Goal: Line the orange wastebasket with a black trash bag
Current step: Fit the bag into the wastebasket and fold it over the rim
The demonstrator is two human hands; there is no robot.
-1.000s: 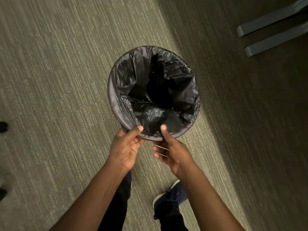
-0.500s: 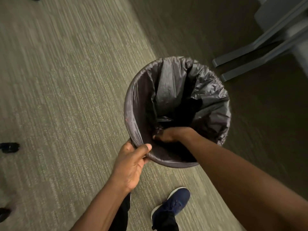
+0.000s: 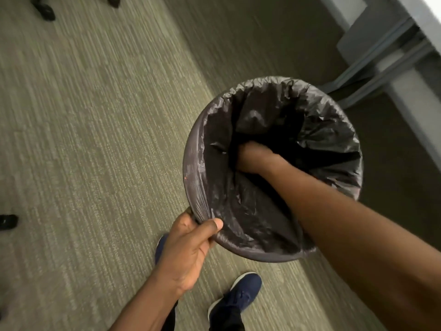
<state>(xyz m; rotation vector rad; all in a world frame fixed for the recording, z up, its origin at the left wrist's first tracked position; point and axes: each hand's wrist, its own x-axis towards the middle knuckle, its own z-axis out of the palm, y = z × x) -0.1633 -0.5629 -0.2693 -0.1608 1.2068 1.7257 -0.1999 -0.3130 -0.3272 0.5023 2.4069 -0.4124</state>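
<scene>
The wastebasket (image 3: 257, 255) is held off the carpet, tilted toward me, and a black trash bag (image 3: 322, 130) is folded over its whole rim, so almost none of the orange shows. My left hand (image 3: 191, 247) grips the near-left rim, thumb on top of the bag's edge. My right hand (image 3: 253, 158) is deep inside the basket, pressed into the bag's plastic; its fingers are hidden in the dark folds, so I cannot tell whether they are apart or closed.
Green-grey carpet (image 3: 95, 139) covers the floor. Grey metal furniture legs (image 3: 381, 68) and a pale panel stand at the upper right, close behind the basket. Black chair casters (image 3: 45, 10) sit at the top left and left edge. My blue shoe (image 3: 238, 295) is below.
My right hand left the near rim and went down inside the bag, reaching deeper. The basket has shifted right and nearer, with my left hand still on its rim.
</scene>
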